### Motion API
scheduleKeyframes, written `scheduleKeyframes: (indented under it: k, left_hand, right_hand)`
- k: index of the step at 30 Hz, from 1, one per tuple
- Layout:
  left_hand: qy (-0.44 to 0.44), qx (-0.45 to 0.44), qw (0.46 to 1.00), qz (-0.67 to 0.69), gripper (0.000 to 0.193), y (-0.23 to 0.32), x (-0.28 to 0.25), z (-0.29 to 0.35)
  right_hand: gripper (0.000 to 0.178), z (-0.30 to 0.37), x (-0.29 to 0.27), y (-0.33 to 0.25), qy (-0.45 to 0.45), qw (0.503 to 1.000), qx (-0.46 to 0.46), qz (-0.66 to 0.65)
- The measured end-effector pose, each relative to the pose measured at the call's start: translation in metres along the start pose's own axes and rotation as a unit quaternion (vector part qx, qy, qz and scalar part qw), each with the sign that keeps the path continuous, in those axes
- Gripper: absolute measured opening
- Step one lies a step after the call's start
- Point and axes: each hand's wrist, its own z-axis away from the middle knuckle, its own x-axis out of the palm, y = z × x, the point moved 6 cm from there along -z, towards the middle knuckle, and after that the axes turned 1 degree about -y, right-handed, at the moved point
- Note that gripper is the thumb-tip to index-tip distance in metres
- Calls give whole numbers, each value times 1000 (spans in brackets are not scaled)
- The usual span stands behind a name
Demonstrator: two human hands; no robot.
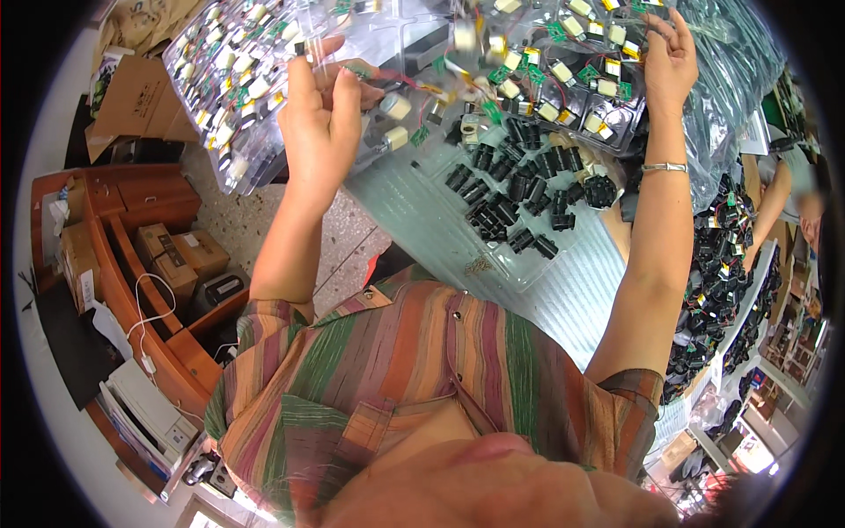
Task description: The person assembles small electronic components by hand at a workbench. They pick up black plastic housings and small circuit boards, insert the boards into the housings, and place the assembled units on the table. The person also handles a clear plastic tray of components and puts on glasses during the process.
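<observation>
My left hand (321, 114) is raised at the upper left, thumb and fingers bent toward each other. What they grip is partly hidden; red wires and a small green circuit board show beside the fingertips. Cream-coloured blocks (396, 107) on wires lie just right of it, some smeared by motion. At the upper right, my right hand (671, 70) has its fingers curled at the edge of a clear plastic tray (627, 132). That tray bears several wired assemblies (563, 72) with green boards, cream blocks and yellow-taped parts. Another clear tray (231, 180) full of similar assemblies lies left of my left hand.
Black plastic housings (519, 185) are heaped on the table (563, 282), near tiny metal pieces (478, 265). Clear plastic sheets (731, 62) hang at the right. Beyond, another person's arm (773, 207) reaches by a black parts heap (704, 299). A wooden desk (158, 198) stands left.
</observation>
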Motion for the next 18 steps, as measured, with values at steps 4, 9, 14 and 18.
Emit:
scheduleKeyframes:
  k: [4, 9, 14, 18]
  left_hand:
    - [15, -16, 994, 110, 26, -6, 7, 4]
    - [7, -12, 998, 63, 23, 0, 8, -3]
    - [7, 27, 997, 67, 24, -8, 4, 11]
    - [34, 43, 990, 128, 21, -18, 5, 15]
  right_hand:
    - [51, -3, 9, -4, 21, 998, -7, 53]
    - [53, 0, 3, 4, 38, 995, -14, 87]
    - [50, 9, -3, -19, 95, 991, -74, 63]
    - [48, 5, -1, -46, 99, 988, -101, 59]
